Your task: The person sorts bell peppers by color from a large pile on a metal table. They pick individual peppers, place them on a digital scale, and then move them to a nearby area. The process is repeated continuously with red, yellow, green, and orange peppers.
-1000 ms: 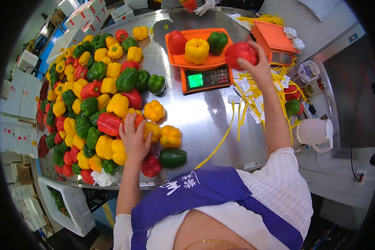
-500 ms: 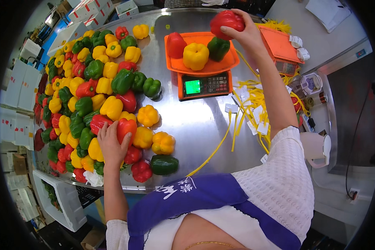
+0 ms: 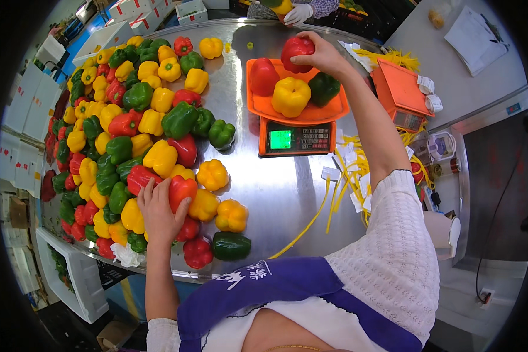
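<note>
The red pepper (image 3: 297, 53) is held at the far rim of the orange scale tray (image 3: 258, 105), above the tray surface. The right hand (image 3: 321, 56) grips this pepper from its right side, fingers curled over the top and thumb below.

On the tray lie three more peppers: a second red one (image 3: 264, 76) at the left, a yellow one (image 3: 291, 97) in the middle, and a green one (image 3: 324, 88) at the right, just below the right hand. The tray sits on an orange scale (image 3: 296, 139) with a lit green display facing the person.

The left hand (image 3: 158, 214) rests on the pepper pile (image 3: 129, 123) at the near left of the steel table (image 3: 276, 188). Its fingers are spread and wrapped around a red pepper in the pile (image 3: 182, 190), with the thumb against its right side. Yellow, green and red peppers touch this one on all sides.

Yellow ties (image 3: 349, 182) and white tags lie right of the scale. A gloved hand of another person (image 3: 299, 13) shows at the far table edge.
</note>
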Available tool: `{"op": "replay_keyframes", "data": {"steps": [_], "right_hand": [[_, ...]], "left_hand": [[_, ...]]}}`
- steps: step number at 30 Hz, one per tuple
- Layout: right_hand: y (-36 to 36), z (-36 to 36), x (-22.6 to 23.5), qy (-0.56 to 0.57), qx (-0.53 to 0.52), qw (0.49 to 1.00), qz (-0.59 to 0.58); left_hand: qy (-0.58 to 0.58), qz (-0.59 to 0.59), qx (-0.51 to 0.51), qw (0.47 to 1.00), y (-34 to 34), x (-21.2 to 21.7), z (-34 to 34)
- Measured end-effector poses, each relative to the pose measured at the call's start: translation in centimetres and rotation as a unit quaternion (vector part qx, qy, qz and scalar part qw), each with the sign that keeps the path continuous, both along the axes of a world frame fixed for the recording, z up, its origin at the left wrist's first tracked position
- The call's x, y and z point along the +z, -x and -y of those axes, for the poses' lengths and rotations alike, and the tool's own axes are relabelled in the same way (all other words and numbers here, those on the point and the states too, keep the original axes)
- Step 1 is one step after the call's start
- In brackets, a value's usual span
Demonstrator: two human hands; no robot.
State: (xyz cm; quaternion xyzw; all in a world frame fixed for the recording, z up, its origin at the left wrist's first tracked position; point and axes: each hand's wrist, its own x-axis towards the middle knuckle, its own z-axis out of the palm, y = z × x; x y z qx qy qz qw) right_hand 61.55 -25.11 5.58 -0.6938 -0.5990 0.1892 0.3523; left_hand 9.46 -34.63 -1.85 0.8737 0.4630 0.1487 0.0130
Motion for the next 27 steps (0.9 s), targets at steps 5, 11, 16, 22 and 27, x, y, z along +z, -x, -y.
{"op": "replay_keyframes", "data": {"steps": [5,11,16,22,27], "right_hand": [[-0.6,-2.3,-1.5,0.117,0.033,0.991,0.05],[0.8,-3.9,0.5,0.199,0.043,0.94,0.274],[7.1,-4.9,-0.3,0.152,0.159,0.929,0.297],[9.2,-5.2,2.0,0.069,0.145,0.921,0.355],[11.9,0.5,7.3,-0.126,0.241,0.962,-0.019]], "left_hand": [[-0.007,0.005,-0.005,1.0,-0.1,0.0,-0.3],[-0.012,0.014,-0.007,1.0,-0.1,0.0,-0.3],[-0.005,0.012,-0.009,1.0,-0.4,-0.1,-0.5],[-0.011,0.013,-0.013,1.0,-0.1,-0.1,-0.8],[-0.014,0.009,-0.013,1.0,0.0,-0.5,-0.5]]}}
